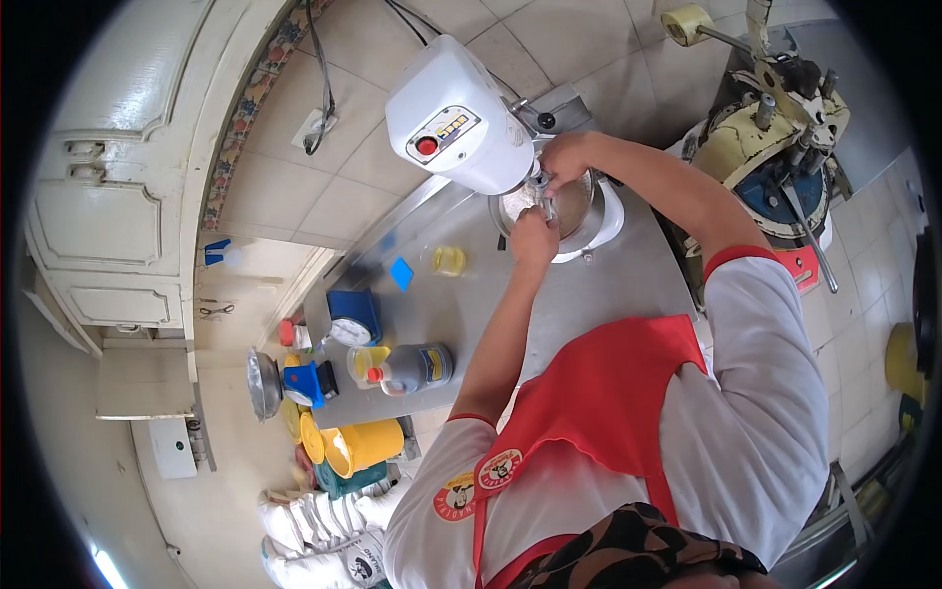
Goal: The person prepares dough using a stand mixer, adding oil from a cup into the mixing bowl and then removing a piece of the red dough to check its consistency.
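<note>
A white stand mixer with a red button stands at the back of the steel table. Under its head is a metal bowl holding a pale, flour-like content. Both hands are over the bowl, at the metal attachment below the mixer head. My left hand is closed around the attachment's lower part. Higher up, right beneath the head, my right hand has its fingers bent round the top of the attachment. The attachment's exact shape is mostly hidden by my fingers.
Left on the steel table are a yellow cup, a blue card, a blue kitchen scale and a grey jug with a red cap. A cream-coloured machine with a long lever stands right. Yellow buckets and white sacks are lower left.
</note>
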The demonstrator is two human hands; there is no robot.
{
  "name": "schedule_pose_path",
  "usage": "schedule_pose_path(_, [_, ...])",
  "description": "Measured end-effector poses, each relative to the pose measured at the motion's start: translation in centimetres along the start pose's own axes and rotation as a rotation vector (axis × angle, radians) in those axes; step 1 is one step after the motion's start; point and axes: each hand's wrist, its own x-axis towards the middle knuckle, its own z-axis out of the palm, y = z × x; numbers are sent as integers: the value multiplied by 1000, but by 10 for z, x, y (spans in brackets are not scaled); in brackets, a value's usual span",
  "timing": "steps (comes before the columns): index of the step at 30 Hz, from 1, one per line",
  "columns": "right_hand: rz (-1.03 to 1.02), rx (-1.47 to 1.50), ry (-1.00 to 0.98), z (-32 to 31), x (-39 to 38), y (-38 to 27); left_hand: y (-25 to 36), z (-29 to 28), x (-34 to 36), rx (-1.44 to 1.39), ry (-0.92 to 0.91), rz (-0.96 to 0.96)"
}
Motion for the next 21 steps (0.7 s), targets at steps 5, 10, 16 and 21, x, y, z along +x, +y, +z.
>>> schedule_pose_path(5, [55, 69, 60, -2, -10, 6, 2, 16, 7, -75, 54, 68])
schedule_pose_path(10, [33, 154, 95, -15, -20, -12, -8, 18, 1, -79, 61, 68])
schedule_pose_path(16, [-3, 509, 476, 37, -3, -10, 0, 16, 3, -132, 24, 49])
schedule_pose_path(21, [136, 553, 595, 45, 3, -27, -8, 21, 7, -150, 36, 37])
